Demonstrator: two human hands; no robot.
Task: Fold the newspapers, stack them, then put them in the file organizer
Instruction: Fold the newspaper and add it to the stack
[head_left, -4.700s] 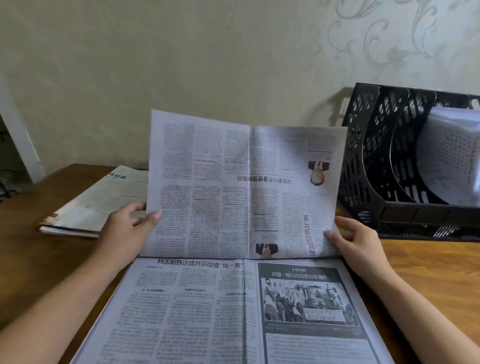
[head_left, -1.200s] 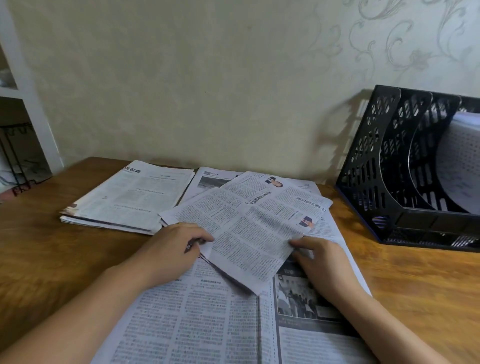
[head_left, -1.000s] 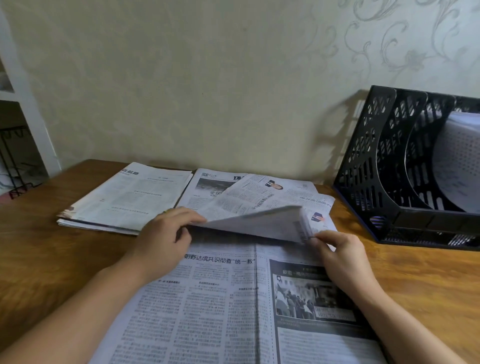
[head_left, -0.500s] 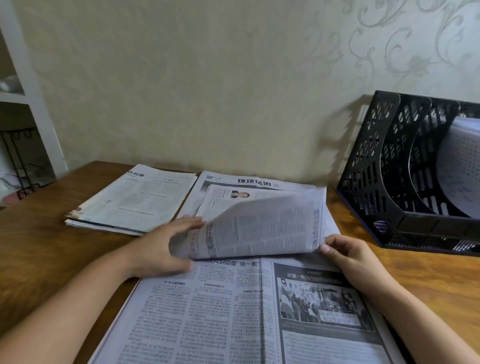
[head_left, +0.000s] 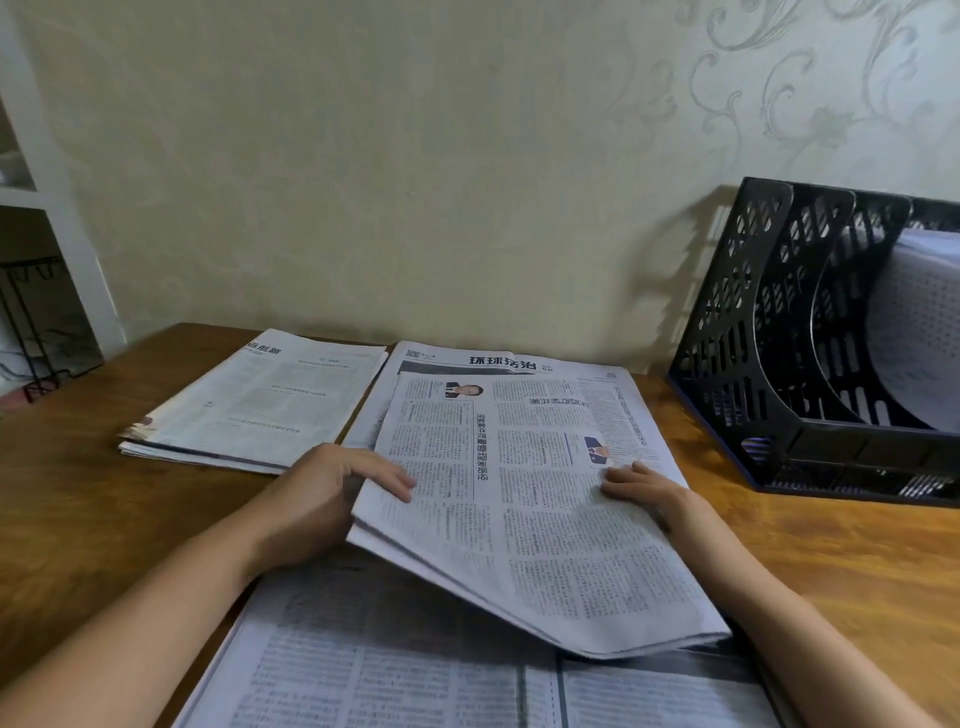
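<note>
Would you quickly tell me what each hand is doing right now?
Left hand: grips the folded newspaper's left edge.
Right hand: open, fingers resting flat on it.

Folded newspaper (head_left: 524, 499) lifted askew over open newspaper (head_left: 415, 675); black file organizer (head_left: 769, 364) right.

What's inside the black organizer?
The organizer has white printed paper standing in a far slot. The nearest slot looks bare, though its wall hides the bottom. The right end is cut off.
</note>
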